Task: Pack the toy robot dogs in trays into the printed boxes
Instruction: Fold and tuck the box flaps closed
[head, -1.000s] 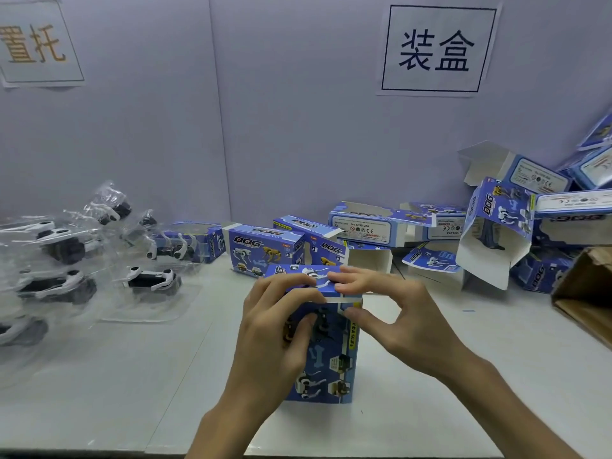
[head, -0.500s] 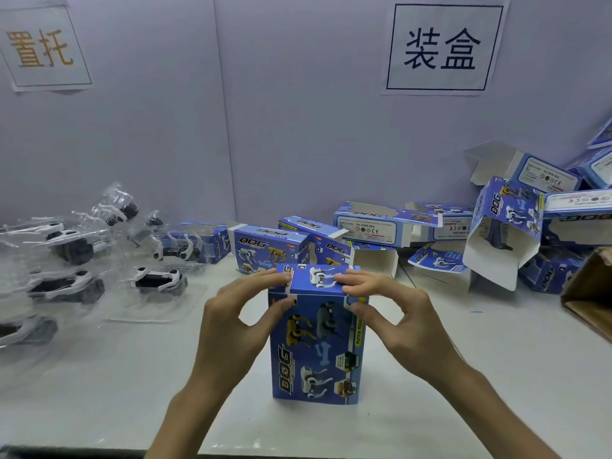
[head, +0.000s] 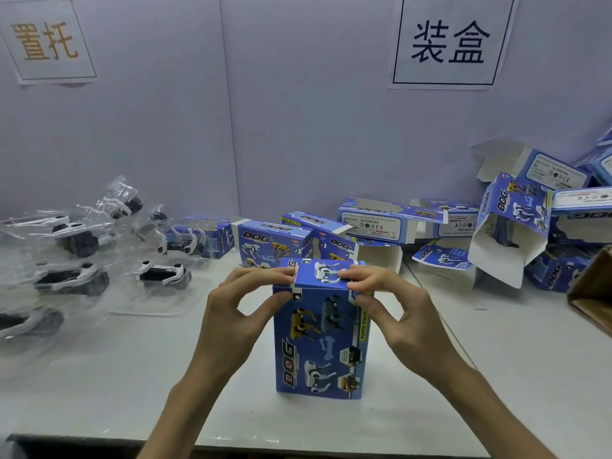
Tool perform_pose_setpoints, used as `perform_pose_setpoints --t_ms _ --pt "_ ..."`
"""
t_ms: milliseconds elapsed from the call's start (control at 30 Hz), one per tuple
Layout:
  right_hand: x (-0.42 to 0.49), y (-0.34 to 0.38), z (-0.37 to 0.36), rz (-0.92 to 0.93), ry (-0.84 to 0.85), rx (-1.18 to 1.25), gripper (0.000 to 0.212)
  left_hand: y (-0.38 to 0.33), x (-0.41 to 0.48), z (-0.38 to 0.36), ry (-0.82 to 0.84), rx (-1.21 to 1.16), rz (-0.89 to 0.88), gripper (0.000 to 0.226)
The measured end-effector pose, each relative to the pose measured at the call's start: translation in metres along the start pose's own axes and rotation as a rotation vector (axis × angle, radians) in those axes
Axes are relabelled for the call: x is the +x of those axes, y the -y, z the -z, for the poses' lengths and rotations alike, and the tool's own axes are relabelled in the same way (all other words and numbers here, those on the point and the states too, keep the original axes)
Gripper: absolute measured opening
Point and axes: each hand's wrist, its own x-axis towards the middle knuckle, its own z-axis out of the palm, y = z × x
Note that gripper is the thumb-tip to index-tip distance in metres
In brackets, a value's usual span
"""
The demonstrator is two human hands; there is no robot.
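Two hands gripped the blue printed cardboard box (head: 318, 346) at its lid — our left hand (head: 241, 313) had shifted up from the front, right hand (head: 397, 313) pinching — closing done, we judged.

A white table (head: 132, 376) runs out to a pale lilac wall (head: 298, 127) at the far side. Two paper signs hang on the wall: the left sign (head: 49, 41) has orange characters, the right sign (head: 450, 43) dark ones. A brown cardboard carton (head: 592, 289) sits at the right edge.
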Motion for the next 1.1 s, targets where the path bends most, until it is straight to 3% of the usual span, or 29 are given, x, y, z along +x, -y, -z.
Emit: perform_pose_setpoints --t_ms 333,600,767,933,1000,1100 --pt "-0.008 -0.005 -0.012 -0.02 -0.048 0.128 0.018 -0.002 0.002 0.0 -0.003 0.033 -0.031 0.016" --pt "-0.004 -0.005 -0.009 0.009 -0.054 0.075 0.013 0.003 -0.001 -0.008 -0.054 -0.062 0.015 0.013" --pt "-0.005 -0.007 -0.01 -0.022 -0.03 0.147 0.015 0.004 0.004 -0.008 0.055 -0.294 0.219 0.013" --pt "-0.003 -0.01 0.003 -0.122 -0.028 0.278 0.017 -0.002 0.018 -0.004 0.324 -0.305 0.496 0.064" --pt "-0.004 -0.008 0.007 -0.23 -0.07 0.392 0.021 -0.008 0.017 -0.008 0.315 -0.182 0.45 0.072" --pt "-0.013 -0.009 0.01 -0.508 -0.14 0.657 0.037 -0.016 0.004 -0.019 0.187 -0.099 0.21 0.075"
